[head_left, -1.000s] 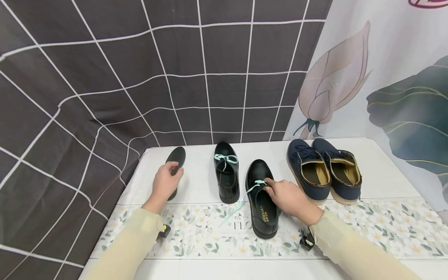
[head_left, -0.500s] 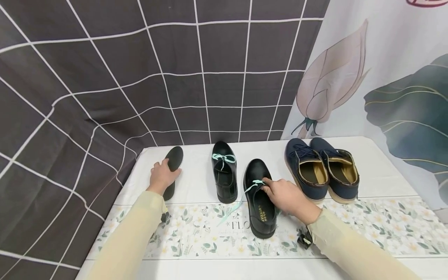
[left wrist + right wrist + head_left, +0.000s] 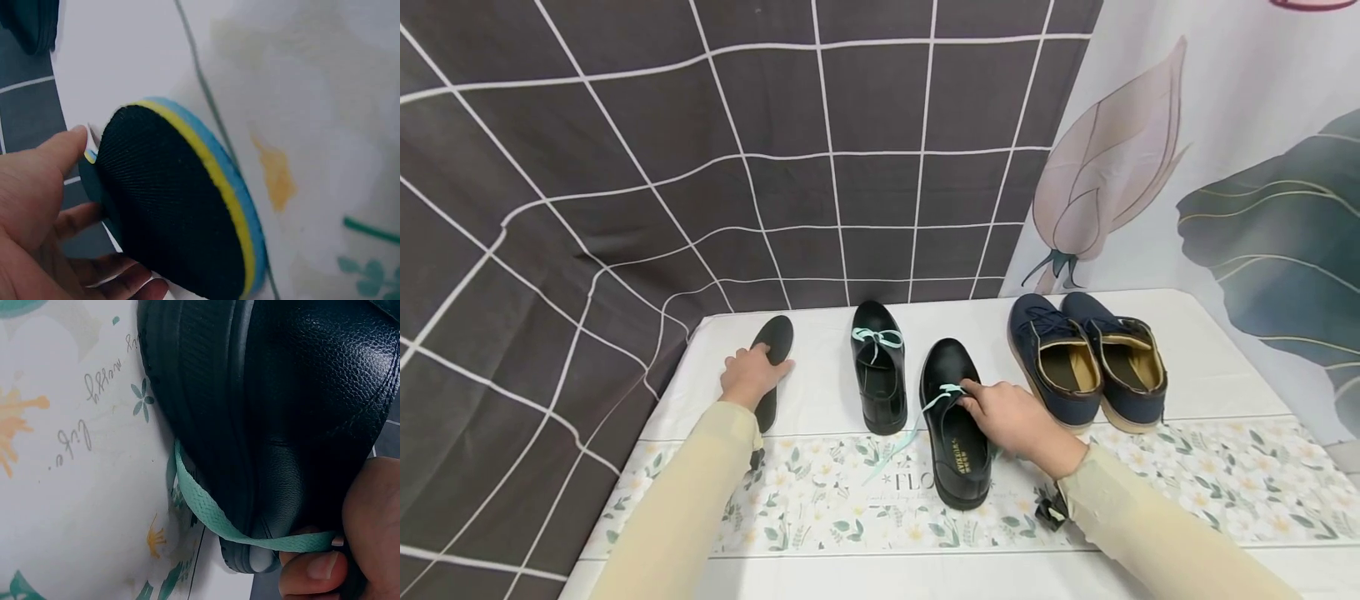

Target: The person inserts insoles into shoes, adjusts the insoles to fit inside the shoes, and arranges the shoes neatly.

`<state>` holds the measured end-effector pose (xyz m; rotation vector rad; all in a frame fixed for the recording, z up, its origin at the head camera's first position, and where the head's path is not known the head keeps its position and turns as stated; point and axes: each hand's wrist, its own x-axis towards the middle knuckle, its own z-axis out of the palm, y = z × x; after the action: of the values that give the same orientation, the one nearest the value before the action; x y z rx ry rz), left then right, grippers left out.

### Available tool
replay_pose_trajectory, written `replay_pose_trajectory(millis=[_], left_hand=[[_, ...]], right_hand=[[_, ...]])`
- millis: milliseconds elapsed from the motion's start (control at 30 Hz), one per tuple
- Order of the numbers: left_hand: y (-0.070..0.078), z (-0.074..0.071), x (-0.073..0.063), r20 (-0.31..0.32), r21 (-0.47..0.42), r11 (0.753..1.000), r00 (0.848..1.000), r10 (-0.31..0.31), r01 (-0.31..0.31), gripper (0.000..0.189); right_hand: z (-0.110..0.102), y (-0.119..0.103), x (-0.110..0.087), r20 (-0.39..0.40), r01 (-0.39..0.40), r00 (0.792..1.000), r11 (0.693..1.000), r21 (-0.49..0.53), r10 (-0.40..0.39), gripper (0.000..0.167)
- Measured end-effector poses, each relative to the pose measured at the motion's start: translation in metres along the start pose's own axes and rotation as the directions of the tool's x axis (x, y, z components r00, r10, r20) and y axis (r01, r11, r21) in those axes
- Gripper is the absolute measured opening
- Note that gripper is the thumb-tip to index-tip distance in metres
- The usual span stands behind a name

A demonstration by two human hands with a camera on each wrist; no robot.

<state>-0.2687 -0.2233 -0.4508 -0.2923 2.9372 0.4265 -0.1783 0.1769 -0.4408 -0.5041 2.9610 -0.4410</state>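
In the head view, my left hand [image 3: 749, 377] grips a black insole [image 3: 778, 335] at the left of the table. The left wrist view shows the insole's ribbed face and its yellow-and-blue layered edge, with the thumb at one side and the fingers curled at the other. My right hand [image 3: 1018, 419] holds a black leather shoe [image 3: 964, 490] by its upper beside the lacing. A mint-green lace [image 3: 209, 509] runs from the right hand's fingers down along that shoe's side, its end trailing on the cloth. The insole inside the shoe bears gold lettering.
A second black shoe [image 3: 874, 321] with a tied mint lace stands between the insole and the held shoe. A pair of navy shoes [image 3: 1054, 358] stands at the right. The table cloth [image 3: 820, 533] has a floral band; a dark grid curtain [image 3: 880, 108] hangs behind.
My left hand has come down from above the insole and closed on it from the left side. The right hand keeps its hold on the black shoe.
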Motion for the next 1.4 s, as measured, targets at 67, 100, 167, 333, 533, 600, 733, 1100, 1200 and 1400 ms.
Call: replay_pose_trajectory(millis=[67, 100, 167, 333, 533, 600, 733, 1100, 1200, 1400], left_hand=[[0.002, 0.001, -0.001, -0.021, 0.007, 1.000, 1.000, -0.016, 0.016, 0.076], [0.002, 0.002, -0.001, -0.031, 0.009, 1.000, 0.999, -0.023, 0.023, 0.075], [0.003, 0.004, -0.001, -0.047, 0.011, 0.999, 0.998, -0.033, 0.033, 0.074], [0.003, 0.004, 0.000, -0.055, 0.026, 0.999, 0.998, -0.028, 0.030, 0.070], [-0.001, -0.002, -0.001, -0.041, 0.017, 1.000, 0.999, 0.009, -0.008, 0.058], [-0.003, -0.005, -0.003, -0.040, -0.001, 1.000, 0.999, 0.022, -0.022, 0.051], [-0.007, -0.009, -0.005, -0.042, -0.050, 0.998, 0.998, 0.045, -0.047, 0.039], [-0.013, -0.009, -0.015, -0.057, -0.116, 0.993, 0.998, 0.020, -0.026, 0.033], [-0.014, -0.009, -0.017, -0.073, -0.088, 0.995, 0.996, 0.042, -0.048, 0.033], [-0.021, -0.007, -0.026, -0.065, -0.079, 0.993, 0.995, 0.077, -0.082, 0.041]], right_hand=[[0.000, 0.000, 0.000, 0.001, 0.005, 1.000, 1.000, -0.001, -0.005, 0.042], [0.000, -0.001, 0.000, 0.002, 0.005, 1.000, 1.000, 0.001, -0.005, 0.042], [0.000, -0.001, 0.000, 0.004, 0.006, 1.000, 1.000, 0.001, -0.006, 0.041], [-0.002, -0.003, 0.000, 0.006, 0.002, 1.000, 1.000, -0.013, -0.002, 0.042], [-0.002, -0.004, 0.000, 0.000, 0.009, 1.000, 1.000, -0.023, -0.009, 0.041], [-0.001, -0.003, 0.000, 0.001, 0.010, 1.000, 1.000, -0.019, -0.010, 0.041], [-0.001, -0.003, 0.000, 0.019, -0.008, 1.000, 1.000, -0.003, 0.008, 0.043], [0.001, -0.006, -0.002, 0.023, -0.023, 0.999, 1.000, 0.020, 0.023, 0.044], [0.001, -0.006, -0.002, 0.020, -0.026, 0.999, 0.999, 0.018, 0.026, 0.044], [-0.001, -0.007, -0.002, 0.026, -0.031, 0.999, 0.999, 0.021, 0.030, 0.044]])
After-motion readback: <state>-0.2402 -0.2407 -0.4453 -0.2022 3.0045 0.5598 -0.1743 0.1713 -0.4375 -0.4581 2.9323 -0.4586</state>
